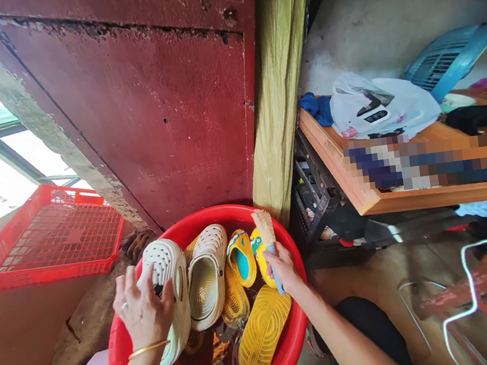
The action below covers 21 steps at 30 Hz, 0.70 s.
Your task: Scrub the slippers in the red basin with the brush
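A round red tub point(224, 211) of water holds several shoes. My left hand point(143, 313), a gold bangle at its wrist, has its fingers curved over the white clog point(163, 260) at the tub's left side. My right hand point(283, 266) is closed round the blue handle of a scrub brush point(264, 227), whose bristles point up. Between my hands sit a second pale clog point(206, 291), sole down, and a small yellow clog point(243, 259) with a teal inside. A yellow slipper point(264, 334) lies sole up below my right hand.
A red plastic basket point(76, 232) rests on a ledge at the left. Behind the tub stands a dark red door point(165, 121). At the right, a wooden table point(367, 197) bears a white plastic bag point(385, 106) and a blue fan point(450, 59). A white cable point(471, 279) hangs lower right.
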{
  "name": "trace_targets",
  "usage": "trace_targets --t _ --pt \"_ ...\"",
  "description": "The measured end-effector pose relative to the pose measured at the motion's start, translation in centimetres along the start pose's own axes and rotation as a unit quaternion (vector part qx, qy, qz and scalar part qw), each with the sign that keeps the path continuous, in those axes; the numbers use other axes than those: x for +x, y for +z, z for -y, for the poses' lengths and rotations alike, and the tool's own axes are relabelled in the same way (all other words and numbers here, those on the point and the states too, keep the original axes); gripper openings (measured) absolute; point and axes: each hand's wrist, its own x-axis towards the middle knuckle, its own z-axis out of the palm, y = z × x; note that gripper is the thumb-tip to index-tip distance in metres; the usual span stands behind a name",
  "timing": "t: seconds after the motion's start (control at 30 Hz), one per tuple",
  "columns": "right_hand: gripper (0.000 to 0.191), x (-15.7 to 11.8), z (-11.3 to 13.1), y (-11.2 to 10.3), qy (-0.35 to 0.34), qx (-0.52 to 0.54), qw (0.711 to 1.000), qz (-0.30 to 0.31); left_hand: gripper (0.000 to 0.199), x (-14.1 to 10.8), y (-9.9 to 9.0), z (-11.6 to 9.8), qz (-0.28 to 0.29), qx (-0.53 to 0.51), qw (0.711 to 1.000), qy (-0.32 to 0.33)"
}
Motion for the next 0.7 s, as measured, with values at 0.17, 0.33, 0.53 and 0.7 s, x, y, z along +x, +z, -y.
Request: trace_targets --t 0.17,0.33,0.53,0.7 --pt "0.038 -1.7 2.9 -0.4 -0.001 0.067 0.997 0.05 0.04 -3.6 1.0 -5.1 0.21 -0.232 0.949 -0.03" --pt "0.034 -4.3 3.8 1.4 0.044 0.187 0.966 0.173 0.049 -6.2 3.3 -7.8 0.355 -0.482 0.783 -0.169" --pt "0.047 -6.9 3.1 4.3 0.032 0.058 0.942 0.33 0.054 -6.7 4.1 -6.4 0.252 -0.514 0.749 -0.333" --pt "0.056 -5.8 2.0 3.2 -0.19 -0.23 0.927 0.229 0.061 -5.2 2.8 -6.5 0.221 -0.526 0.735 -0.367"
